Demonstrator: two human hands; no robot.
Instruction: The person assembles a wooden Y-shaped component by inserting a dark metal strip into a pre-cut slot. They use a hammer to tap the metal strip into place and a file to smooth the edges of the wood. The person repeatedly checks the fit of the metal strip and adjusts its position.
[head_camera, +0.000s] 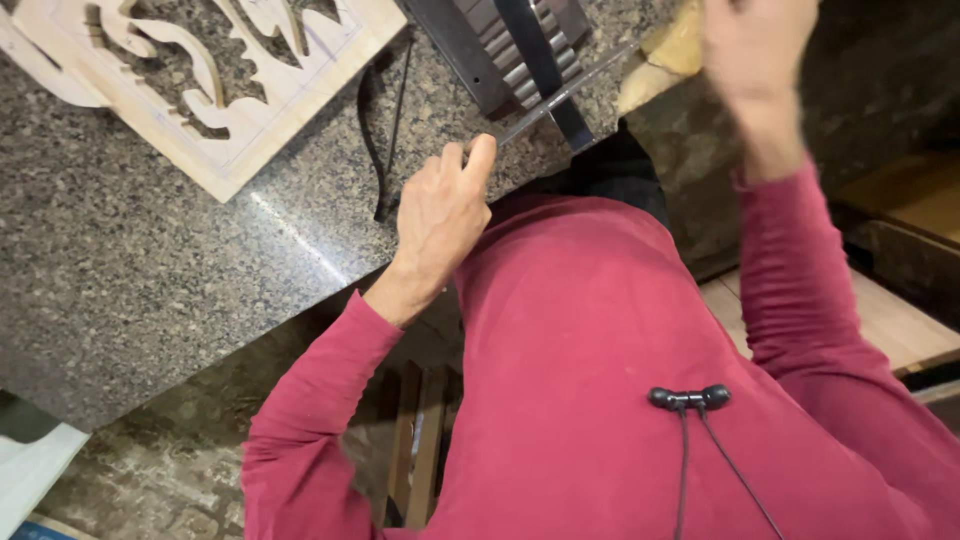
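The left hand (440, 215) rests at the near edge of the speckled grey granite table (130, 250), its fingers (478, 158) curled together with the thumb pressed along the end of a thin flat grey metal strip (560, 98), pinching it there; the strip runs slantwise from those fingers up toward the far right, crossing over a dark ribbed metal block (500, 45) with a black band across it, which lies at the far edge of the table; the right hand (755, 50) is lifted off the table past its right end, blurred, and whether its fingers are spread or closed cannot be told; just beside it a pale yellowish wooden piece (665, 55) touches the far end of the strip, though how it is held is not clear; a thin black cable (385, 130) loops on the table just left of the left hand; at the far left corner lies a pale wooden panel with curling leaf-shaped cut-outs (250, 110), well apart from both hands; both arms wear red long sleeves (330, 400), and a black neckband earphone (688, 398) hangs on the red shirt front.
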